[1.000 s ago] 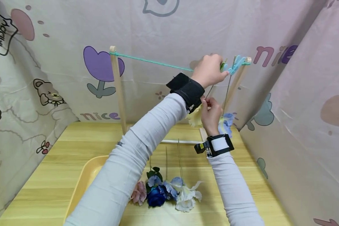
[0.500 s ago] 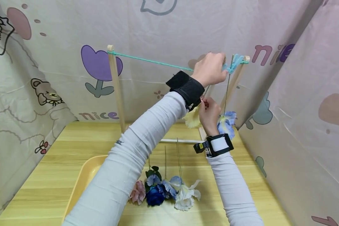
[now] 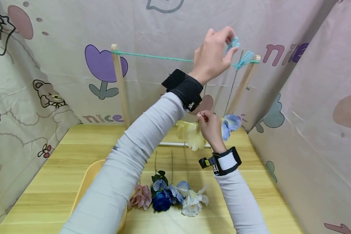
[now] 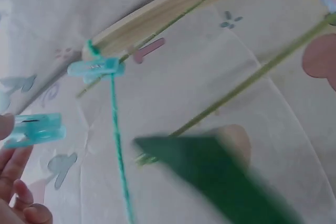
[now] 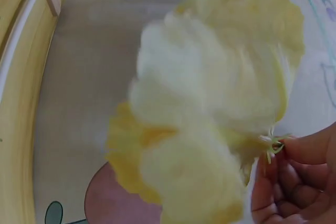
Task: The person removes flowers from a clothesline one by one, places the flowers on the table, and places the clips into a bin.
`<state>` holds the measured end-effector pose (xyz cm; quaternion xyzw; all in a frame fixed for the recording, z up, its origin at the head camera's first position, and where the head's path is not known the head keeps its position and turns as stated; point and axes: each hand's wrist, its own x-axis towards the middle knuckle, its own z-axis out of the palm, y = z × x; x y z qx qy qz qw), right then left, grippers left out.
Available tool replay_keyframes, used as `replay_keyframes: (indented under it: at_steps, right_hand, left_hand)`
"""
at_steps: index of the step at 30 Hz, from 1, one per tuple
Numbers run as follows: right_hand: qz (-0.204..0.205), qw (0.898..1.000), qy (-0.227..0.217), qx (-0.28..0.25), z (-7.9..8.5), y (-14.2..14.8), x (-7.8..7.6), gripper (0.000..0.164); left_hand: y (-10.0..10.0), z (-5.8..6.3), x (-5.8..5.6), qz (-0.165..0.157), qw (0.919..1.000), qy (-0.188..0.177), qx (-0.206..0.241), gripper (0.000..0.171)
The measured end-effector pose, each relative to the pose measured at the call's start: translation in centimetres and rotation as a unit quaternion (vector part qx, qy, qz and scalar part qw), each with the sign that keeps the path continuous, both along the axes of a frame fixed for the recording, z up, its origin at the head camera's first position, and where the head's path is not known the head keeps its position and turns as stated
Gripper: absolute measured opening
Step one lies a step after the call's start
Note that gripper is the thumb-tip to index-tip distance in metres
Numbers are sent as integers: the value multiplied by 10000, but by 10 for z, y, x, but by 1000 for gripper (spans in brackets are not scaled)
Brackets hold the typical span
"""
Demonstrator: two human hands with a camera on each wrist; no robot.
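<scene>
High in the head view, my left hand pinches a light-blue clothespin above the turquoise string. Lower down, my right hand holds a yellow artificial flower upside down, thumb and finger at the base of the bloom. Its stem points up, the end apart from the string in the left wrist view. A second clothespin clips the stem of a blue flower to the string near the right post, bloom downward.
Two wooden posts hold the string, with a white rod low between them. On the table lie pink, dark blue, light-blue and white flowers. A yellow tray is partly behind my left sleeve.
My left hand has risen from string level with the clothespin. My right hand has moved down and left, carrying the yellow flower lower. The hanging blue flower has shifted slightly left.
</scene>
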<state>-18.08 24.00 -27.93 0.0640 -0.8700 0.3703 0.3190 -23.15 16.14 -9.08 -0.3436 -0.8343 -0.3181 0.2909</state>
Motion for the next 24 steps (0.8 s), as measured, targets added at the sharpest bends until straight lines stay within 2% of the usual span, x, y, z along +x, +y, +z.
replay_keyframes:
  at_steps: [4,7,11,13,14,16,18,20,22,24]
  right_hand:
    - [173,9984,-532,50,-4,1,18,21]
    - [462,9933,-1058,6,-9,7,34,20]
    - [908,9782,-1868,-82,-24,20,58,22]
    - [1078,9697,-2189,-104,-35,30,71,22]
    - [1121,9634,-2430,-173,-42,35,78,21]
    - [1201,9508,-2843,-280,-55,43,89,19]
    - [1270,9354,-3269,-454,-69,49,98,17]
    - [1310,9187,-3661,-689,-83,52,104,16]
    - [1397,9128,-3752,-807,-96,54,106,18]
    - [1441,9112,-3757,-882,-108,54,104,19]
  left_hand:
    - [-23,-3,6,-171,9992,232,293,22]
    - [-52,-13,13,-272,9973,651,221,22]
    - [-102,-41,21,-540,9879,1379,455,21]
    - [-131,-58,24,-555,9851,1519,588,20]
    - [-145,-68,25,-500,9858,1483,604,20]
    - [-174,-88,28,-330,9911,1183,512,19]
    - [-202,-110,31,-65,9974,666,271,19]
    - [-228,-134,34,200,9997,119,-53,19]
    - [-250,-159,38,459,9974,-371,-412,18]
    - [-267,-185,44,678,9909,-846,-799,19]
